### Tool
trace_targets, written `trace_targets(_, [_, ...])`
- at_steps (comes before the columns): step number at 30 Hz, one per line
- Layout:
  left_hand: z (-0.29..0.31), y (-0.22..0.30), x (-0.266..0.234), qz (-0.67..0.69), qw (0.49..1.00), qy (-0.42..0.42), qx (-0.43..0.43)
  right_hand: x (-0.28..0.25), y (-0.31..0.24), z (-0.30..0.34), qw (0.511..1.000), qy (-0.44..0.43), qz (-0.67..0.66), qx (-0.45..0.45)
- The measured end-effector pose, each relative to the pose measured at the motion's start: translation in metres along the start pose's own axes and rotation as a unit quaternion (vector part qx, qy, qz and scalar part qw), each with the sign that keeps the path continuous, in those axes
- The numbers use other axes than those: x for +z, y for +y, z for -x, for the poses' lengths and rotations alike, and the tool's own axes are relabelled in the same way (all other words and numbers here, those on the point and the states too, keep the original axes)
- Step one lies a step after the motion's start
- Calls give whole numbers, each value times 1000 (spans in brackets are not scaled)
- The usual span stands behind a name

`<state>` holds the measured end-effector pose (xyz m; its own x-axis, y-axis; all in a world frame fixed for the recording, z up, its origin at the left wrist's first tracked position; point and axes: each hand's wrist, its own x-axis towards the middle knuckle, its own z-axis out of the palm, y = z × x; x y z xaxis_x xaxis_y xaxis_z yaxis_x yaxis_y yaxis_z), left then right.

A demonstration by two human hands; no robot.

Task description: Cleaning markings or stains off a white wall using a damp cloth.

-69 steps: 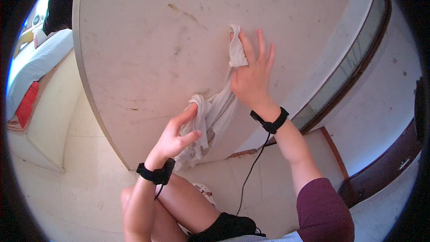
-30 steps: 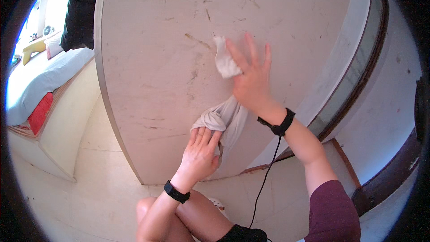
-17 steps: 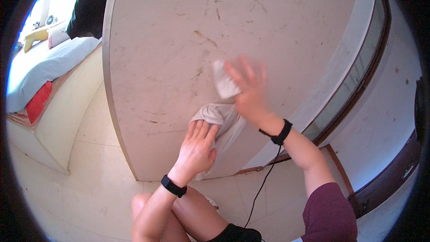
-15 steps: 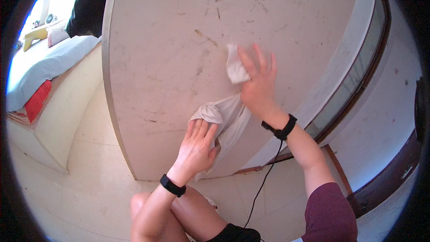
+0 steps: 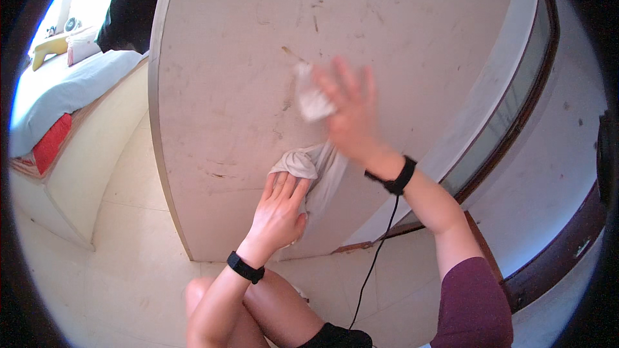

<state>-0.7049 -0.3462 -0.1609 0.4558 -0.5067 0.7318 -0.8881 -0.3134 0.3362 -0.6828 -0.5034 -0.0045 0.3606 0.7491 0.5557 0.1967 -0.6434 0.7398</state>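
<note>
A pale upright panel [image 5: 225,90], marked with brown smudges and scuffs, stands in front of me. One white cloth [image 5: 298,164] seems to stretch between my hands, lying against the panel. My left hand [image 5: 280,209] presses a bunched part of it to the surface with fingers straight and close together. Higher and to the right, my right hand [image 5: 351,113] is blurred by motion, its fingers spread. A loose end of the cloth sticks out past its left side, and the rest trails down from under the palm.
Dark bands sit on both wrists; a thin black cable [image 5: 374,258] hangs from the right wristband [image 5: 403,177]. At left stands a bed [image 5: 84,90] with light blue bedding. A dark-framed glass strip [image 5: 509,109] runs along the right. My bare knees are close below the panel.
My right hand has slid left across the panel, carrying its end of the cloth. My left hand stays nearly in place on the bunched part.
</note>
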Motion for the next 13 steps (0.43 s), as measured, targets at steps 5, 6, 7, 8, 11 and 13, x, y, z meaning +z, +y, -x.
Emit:
trace_targets(5, [-5, 2, -11, 3, 998, 56, -18, -23, 14, -34, 994, -12, 53, 94])
trace_targets(6, [-5, 2, -9, -1, 998, 60, -16, -21, 12, -32, 994, -13, 53, 92])
trace_targets(7, [-4, 1, -8, -2, 998, 61, -19, -15, 8, -29, 997, 8, 33, 67])
trace_targets(8, [-3, 1, -6, -11, 998, 61, -17, -10, 4, -25, 999, 29, 12, 43])
trace_targets(11, [-2, 0, -5, -21, 998, 60, -16, -3, -20, -6, 998, -37, -49, -33])
trace_targets(13, [-1, -2, -5, -28, 998, 46, -21, 3, -19, -1, 998, 15, -7, -57])
